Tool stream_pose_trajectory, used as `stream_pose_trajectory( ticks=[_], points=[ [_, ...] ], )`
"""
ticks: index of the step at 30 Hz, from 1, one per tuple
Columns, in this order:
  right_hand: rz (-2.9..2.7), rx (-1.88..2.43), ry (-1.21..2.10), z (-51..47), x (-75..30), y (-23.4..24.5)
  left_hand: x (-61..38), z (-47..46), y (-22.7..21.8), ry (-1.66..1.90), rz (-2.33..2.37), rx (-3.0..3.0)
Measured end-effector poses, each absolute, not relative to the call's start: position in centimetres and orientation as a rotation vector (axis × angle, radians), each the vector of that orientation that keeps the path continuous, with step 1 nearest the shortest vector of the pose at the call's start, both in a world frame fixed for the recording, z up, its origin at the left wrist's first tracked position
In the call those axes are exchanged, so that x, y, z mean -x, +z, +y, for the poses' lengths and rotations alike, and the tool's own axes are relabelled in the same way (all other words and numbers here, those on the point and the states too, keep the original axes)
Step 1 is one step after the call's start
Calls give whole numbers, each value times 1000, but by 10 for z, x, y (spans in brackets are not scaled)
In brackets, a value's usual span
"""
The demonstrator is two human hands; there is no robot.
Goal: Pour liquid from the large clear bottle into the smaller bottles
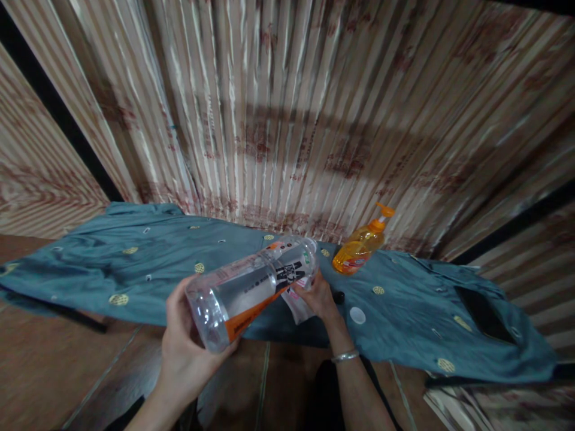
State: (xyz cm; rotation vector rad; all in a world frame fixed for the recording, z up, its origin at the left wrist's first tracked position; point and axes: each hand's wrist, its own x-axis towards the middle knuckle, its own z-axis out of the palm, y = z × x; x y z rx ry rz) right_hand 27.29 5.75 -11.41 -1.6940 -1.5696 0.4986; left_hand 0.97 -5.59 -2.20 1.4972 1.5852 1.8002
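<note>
A large clear plastic bottle with an orange and black label is held tilted above the cloth-covered table. My left hand grips it around its base. At the other end, my right hand is closed against the bottle's shoulder, its fingertips partly hidden by the bottle. A pale packet with pink print shows under the bottle beside my right thumb; whether that hand touches it, I cannot tell. A round white disc, perhaps a cap, lies right of my right wrist.
A pump bottle of orange liquid stands behind my right hand, near the corrugated wall. A dark phone lies at the right on the teal cloth. A small black object is beside my right wrist.
</note>
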Motion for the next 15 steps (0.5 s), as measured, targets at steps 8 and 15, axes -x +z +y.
stream_pose_trajectory(
  ticks=[8,15],
  points=[
    [-1521,1713,563,54,-269,-104,-3,-49,-31,1883,1542,-1667],
    [-1546,1729,559,54,-271,-105,0,-50,-31,1826,1550,-1694]
  ],
)
